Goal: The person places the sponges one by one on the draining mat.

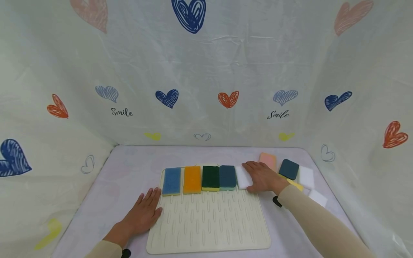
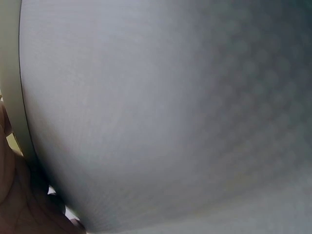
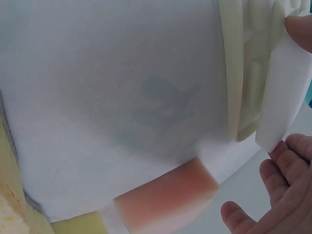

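Observation:
A cream ridged mat (image 1: 209, 229) bears a row along its far edge: blue sponge (image 1: 171, 181), orange sponge (image 1: 192, 180), dark green sponge (image 1: 210, 177), dark teal sponge (image 1: 227, 176) and white sponge (image 1: 242, 177). My right hand (image 1: 264, 177) holds the white sponge at the row's right end; the right wrist view shows this white block (image 3: 284, 92) between thumb and fingertips of the hand (image 3: 287, 190). My left hand (image 1: 143, 215) rests flat, fingers extended, against the mat's left edge. Only part of the left hand (image 2: 24, 204) shows, dark, in the left wrist view.
Right of the mat lie a pink sponge (image 1: 268, 160), a dark sponge (image 1: 288, 169), a white block (image 1: 306, 177), another white block (image 1: 318, 197) and a yellow piece (image 1: 295, 185), partly behind my right arm. A heart-printed curtain (image 1: 200, 64) surrounds the table's back and sides.

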{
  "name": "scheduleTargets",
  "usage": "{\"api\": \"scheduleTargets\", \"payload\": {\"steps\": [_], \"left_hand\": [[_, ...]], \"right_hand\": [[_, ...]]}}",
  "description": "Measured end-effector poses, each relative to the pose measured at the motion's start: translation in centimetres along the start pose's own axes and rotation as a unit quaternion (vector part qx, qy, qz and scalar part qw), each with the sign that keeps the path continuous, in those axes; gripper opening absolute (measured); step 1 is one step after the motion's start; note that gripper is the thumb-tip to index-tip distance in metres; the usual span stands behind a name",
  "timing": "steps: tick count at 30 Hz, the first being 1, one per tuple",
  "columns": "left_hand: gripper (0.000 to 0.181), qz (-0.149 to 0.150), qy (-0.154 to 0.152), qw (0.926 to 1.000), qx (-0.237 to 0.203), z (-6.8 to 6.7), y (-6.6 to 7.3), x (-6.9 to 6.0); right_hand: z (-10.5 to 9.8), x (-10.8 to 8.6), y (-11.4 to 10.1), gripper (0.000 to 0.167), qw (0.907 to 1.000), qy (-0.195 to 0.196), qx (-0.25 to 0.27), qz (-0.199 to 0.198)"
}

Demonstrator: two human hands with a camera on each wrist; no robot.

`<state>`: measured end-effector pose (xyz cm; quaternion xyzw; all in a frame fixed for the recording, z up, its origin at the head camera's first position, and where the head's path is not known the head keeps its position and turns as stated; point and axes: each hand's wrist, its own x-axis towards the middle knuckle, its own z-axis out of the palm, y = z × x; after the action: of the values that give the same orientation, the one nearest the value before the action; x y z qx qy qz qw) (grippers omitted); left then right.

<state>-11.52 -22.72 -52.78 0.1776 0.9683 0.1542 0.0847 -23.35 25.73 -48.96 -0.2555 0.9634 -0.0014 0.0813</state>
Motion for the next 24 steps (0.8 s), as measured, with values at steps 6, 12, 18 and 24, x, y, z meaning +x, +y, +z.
{"api": "scheduleTargets", "payload": {"steps": [6, 12, 18, 24], "left_hand": [[0.07, -0.006, -0.007, 0.9999, 0.005, -0.21, 0.15, 0.0], [0.07, -0.003, 0.0, 1.0, 0.001, -0.04, 0.02, 0.04], [0.07, -0.006, -0.003, 0.9999, 0.011, 0.11, -0.07, 0.1], [0.069, -0.011, -0.014, 0.9997, 0.016, 0.12, -0.06, 0.1]], "right_hand": [[-0.1, 0.18, -0.09, 0.096, 0.9999, -0.007, 0.005, 0.005], [-0.02, 0.21, -0.08, 0.097, 0.9997, -0.019, 0.008, 0.013], [0.14, 0.3, -0.11, 0.099, 0.9995, -0.026, 0.011, 0.014], [0.2, 0.31, -0.11, 0.101, 0.9993, -0.031, 0.01, 0.021]]}}
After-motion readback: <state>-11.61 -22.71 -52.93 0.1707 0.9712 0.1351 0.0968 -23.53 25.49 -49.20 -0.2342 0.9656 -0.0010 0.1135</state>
